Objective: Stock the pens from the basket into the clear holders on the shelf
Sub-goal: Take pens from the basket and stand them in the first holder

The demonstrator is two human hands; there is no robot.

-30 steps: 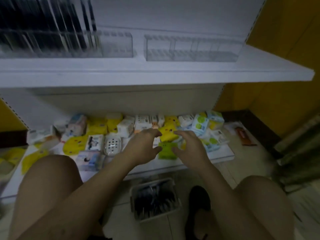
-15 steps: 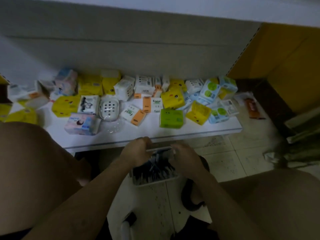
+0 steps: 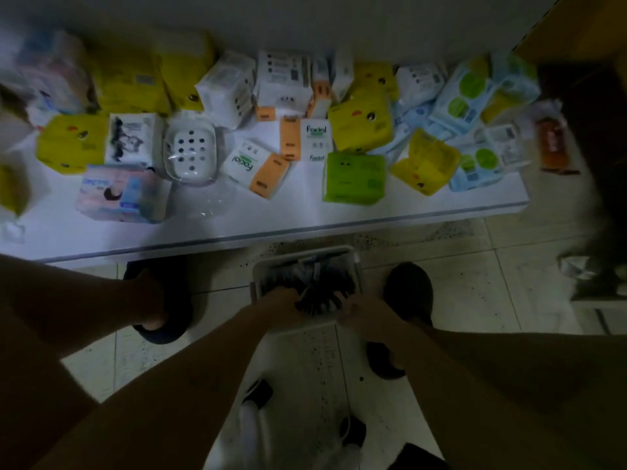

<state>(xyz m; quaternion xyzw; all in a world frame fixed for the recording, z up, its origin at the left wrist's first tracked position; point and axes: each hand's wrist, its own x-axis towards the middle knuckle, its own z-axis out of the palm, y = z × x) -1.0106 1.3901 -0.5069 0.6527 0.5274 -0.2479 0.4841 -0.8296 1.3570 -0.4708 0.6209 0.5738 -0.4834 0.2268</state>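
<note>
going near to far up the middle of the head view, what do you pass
left hand and right hand → basket of pens → white shelf edge → green tissue pack → Facial tissue pack

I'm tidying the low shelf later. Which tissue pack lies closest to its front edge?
The pink-and-blue pack at the left front, just before the white soap dish. The lime-green pack sits slightly farther back; the rest sit deeper.

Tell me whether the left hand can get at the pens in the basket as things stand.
Probably yes. The left hand is already at the near edge of the basket, on the dark pens; nothing covers them. The right hand works beside it without blocking.
</note>
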